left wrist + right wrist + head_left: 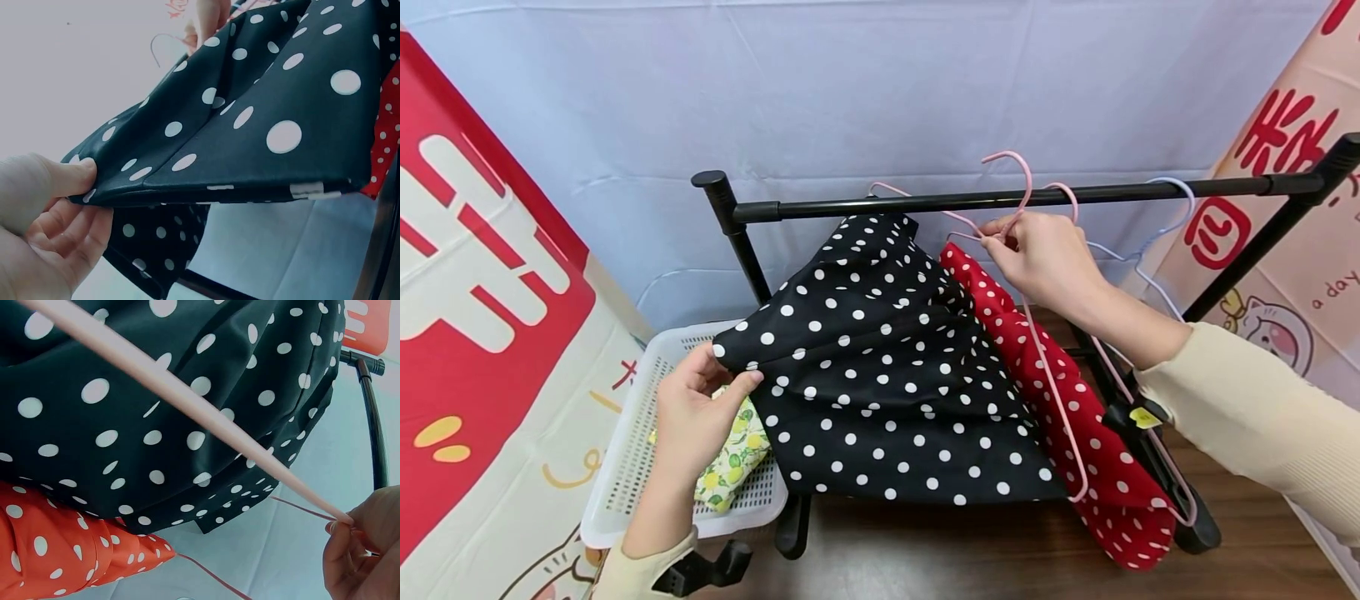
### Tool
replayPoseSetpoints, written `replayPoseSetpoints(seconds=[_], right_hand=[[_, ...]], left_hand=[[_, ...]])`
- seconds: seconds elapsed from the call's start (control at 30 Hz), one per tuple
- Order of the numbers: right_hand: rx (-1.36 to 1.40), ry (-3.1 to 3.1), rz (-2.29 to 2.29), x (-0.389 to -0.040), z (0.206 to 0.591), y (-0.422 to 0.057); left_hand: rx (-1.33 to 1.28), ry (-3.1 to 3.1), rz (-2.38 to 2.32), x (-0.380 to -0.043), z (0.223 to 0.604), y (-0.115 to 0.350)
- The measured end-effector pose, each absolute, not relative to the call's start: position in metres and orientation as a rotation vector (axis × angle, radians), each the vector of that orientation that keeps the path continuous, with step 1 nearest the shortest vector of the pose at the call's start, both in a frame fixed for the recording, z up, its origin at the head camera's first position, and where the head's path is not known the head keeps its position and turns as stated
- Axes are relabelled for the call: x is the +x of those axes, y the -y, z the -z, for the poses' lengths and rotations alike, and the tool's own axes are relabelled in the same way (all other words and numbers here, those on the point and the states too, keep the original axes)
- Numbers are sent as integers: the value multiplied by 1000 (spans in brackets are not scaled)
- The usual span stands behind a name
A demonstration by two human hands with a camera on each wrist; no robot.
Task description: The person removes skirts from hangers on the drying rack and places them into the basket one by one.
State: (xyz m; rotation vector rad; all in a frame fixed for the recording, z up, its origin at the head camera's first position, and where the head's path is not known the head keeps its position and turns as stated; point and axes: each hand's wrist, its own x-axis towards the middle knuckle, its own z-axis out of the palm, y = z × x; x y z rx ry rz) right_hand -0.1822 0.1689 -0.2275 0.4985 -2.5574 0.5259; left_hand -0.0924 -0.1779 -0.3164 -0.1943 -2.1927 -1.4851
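A black cloth with white polka dots spreads between my two hands, in front of a black clothes rack. My left hand pinches its left corner, thumb on top and fingers beneath, as the left wrist view shows. My right hand grips a pink hanger just below its hook, and the hook rises above the rack's bar. One arm of this hanger slopes down along the black cloth's right side; the cloth covers the other part. Behind it hangs a red polka-dot cloth on another pink hanger.
The rack's black bar crosses the view, with a pale blue hanger on its right part. At lower left stands a white basket holding a folded lemon-print cloth. Printed banners flank both sides, and a pale curtain hangs behind.
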Motion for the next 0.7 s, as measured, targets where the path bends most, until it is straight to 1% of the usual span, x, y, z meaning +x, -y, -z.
replayPoseSetpoints(seconds=[0.43,0.7], right_hand=[[488,2560,-519,-183,229,-171],[491,2560,-531,-182,230,-172]], left_hand=[[-49,2165,1462,-93,316,192],[-48,2116,1457,-95,318,198]])
